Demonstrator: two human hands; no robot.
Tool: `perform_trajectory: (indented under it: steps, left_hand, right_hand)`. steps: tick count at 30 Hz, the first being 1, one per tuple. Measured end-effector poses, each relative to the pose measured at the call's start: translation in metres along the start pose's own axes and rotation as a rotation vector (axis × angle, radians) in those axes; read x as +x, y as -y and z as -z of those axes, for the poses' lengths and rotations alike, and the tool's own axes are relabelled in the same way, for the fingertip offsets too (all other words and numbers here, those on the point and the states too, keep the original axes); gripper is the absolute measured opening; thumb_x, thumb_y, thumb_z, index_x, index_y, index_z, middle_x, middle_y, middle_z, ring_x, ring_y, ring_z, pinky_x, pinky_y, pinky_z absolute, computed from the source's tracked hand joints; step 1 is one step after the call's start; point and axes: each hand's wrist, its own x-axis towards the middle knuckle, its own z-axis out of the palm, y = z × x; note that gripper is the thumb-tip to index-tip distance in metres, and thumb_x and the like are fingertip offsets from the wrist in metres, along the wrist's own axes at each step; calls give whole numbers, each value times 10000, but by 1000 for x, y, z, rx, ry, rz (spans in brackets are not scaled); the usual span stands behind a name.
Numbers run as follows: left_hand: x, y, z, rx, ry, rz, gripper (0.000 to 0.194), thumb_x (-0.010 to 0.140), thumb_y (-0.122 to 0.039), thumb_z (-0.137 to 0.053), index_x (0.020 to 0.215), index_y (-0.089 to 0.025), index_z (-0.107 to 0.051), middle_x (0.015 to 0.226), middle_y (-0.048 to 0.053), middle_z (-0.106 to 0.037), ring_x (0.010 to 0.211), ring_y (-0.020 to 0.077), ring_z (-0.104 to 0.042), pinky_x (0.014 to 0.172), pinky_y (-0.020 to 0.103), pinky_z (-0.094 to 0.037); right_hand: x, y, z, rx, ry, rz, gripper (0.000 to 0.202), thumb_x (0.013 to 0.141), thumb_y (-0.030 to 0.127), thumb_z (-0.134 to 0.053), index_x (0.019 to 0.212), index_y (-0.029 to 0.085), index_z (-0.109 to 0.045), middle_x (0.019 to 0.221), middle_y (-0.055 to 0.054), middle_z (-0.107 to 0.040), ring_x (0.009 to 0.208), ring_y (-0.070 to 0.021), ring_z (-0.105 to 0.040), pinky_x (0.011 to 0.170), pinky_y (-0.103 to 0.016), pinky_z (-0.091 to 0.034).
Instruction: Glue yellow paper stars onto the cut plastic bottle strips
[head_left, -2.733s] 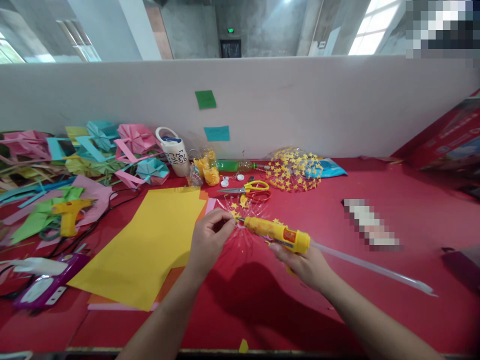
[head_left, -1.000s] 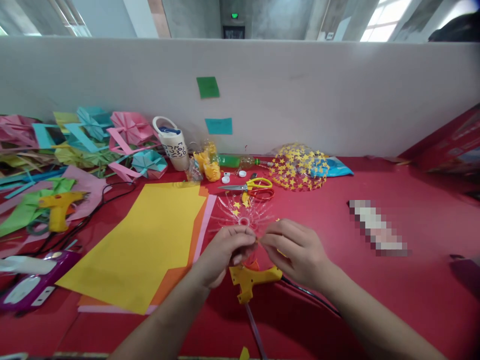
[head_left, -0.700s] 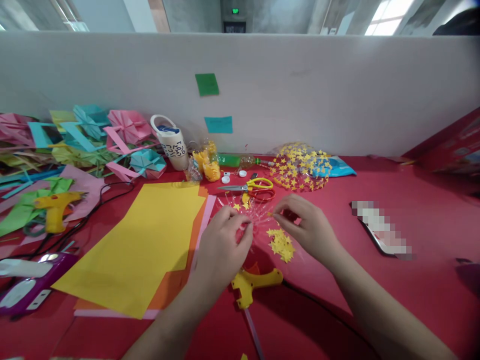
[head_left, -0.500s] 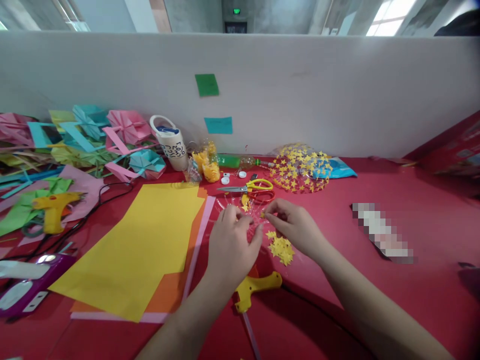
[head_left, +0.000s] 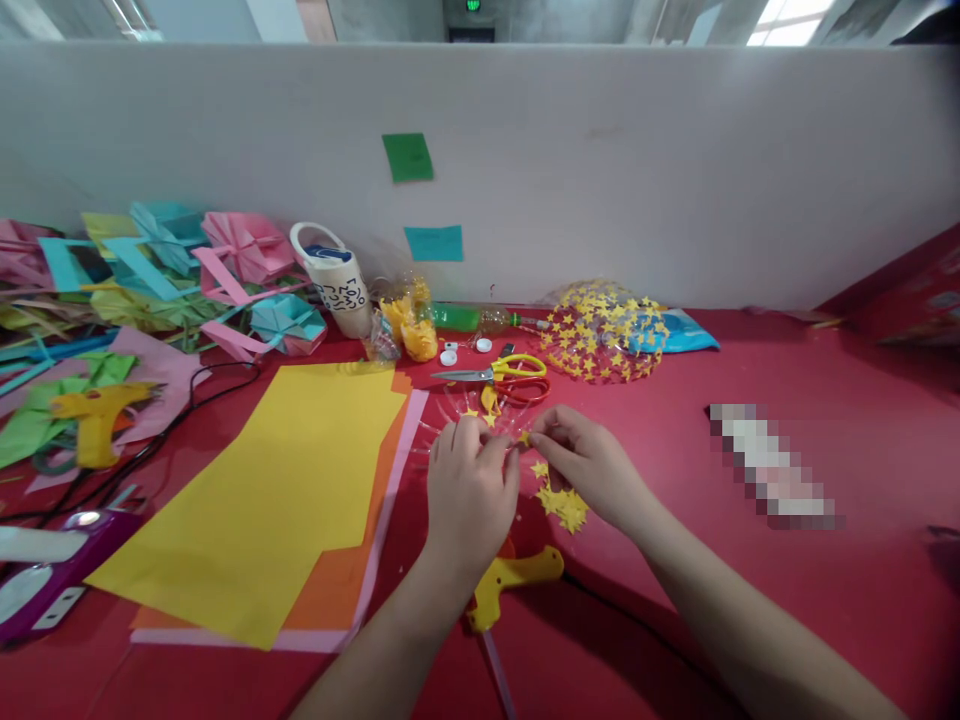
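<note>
My right hand point(head_left: 592, 465) pinches a small yellow paper star point(head_left: 524, 438) between thumb and fingertips. Just left of it, my left hand point(head_left: 471, 490) is closed on a strip of a clear plastic piece cut into strips point(head_left: 450, 405), its fingertips close to the star. The hand covers much of the plastic, which bears a few yellow stars along its far side. A pile of loose yellow stars point(head_left: 564, 508) lies below my right hand. Nearer me rests a yellow glue gun point(head_left: 517, 575) with a glue stick in its back. Scissors point(head_left: 495, 374) lie beyond my hands.
Yellow paper sheets point(head_left: 292, 480) lie on the left over orange and pink ones. Behind them stand a white tumbler point(head_left: 337, 285) and folded paper flowers point(head_left: 247, 245). A star-covered clear dome point(head_left: 604, 335) sits by the partition. Another glue gun point(head_left: 97, 420) and a purple power strip point(head_left: 67, 570) are far left.
My left hand's thumb and fingers have come together, and the hand has moved slightly right. My right hand has brought the star slightly lower, near the left fingertips.
</note>
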Motion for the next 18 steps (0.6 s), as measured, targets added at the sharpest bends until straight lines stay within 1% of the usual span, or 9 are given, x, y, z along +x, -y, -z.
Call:
perform_trajectory:
  steps: [6, 9, 11, 14, 18]
  left_hand:
    - [-2, 4, -2, -127, -20, -43, 117, 841, -185, -547, 879, -171, -657, 841, 60, -497, 815, 198, -471, 721, 349, -414]
    - [-3, 6, -3, -172, -28, -67, 121, 839, -178, -557, 895, -180, -663, 833, 52, -488, 804, 187, -472, 710, 338, -416]
    - [-5, 6, -3, -191, -40, -81, 111, 833, -172, -567, 881, -178, -667, 829, 50, -487, 801, 183, -473, 705, 332, -419]
    - [-6, 6, -4, -199, -53, -90, 102, 824, -156, -573, 849, -178, -669, 822, 50, -494, 793, 181, -475, 690, 327, -417]
    - [-6, 5, -5, -202, -61, -85, 93, 821, -157, -576, 811, -180, -665, 802, 45, -502, 771, 175, -473, 674, 323, -409]
  right_hand:
    - [2, 3, 7, 20, 50, -24, 103, 820, 278, -543, 758, 200, -515, 599, 58, -509, 457, -72, -487, 423, -189, -343]
    - [5, 3, 15, 4, 62, -53, 119, 798, 303, -578, 752, 195, -559, 529, 74, -442, 435, -67, -414, 413, -190, -307]
    - [6, 1, 19, 22, 99, -83, 136, 793, 318, -588, 750, 190, -585, 512, 77, -410, 436, -64, -370, 411, -192, -284]
    - [8, -4, 21, 57, 173, -129, 150, 784, 330, -598, 753, 183, -606, 536, 67, -423, 458, -66, -358, 411, -196, -266]
    - [11, -7, 18, 63, 193, -153, 163, 773, 342, -610, 738, 183, -605, 541, 65, -428, 469, -68, -358, 416, -197, -267]
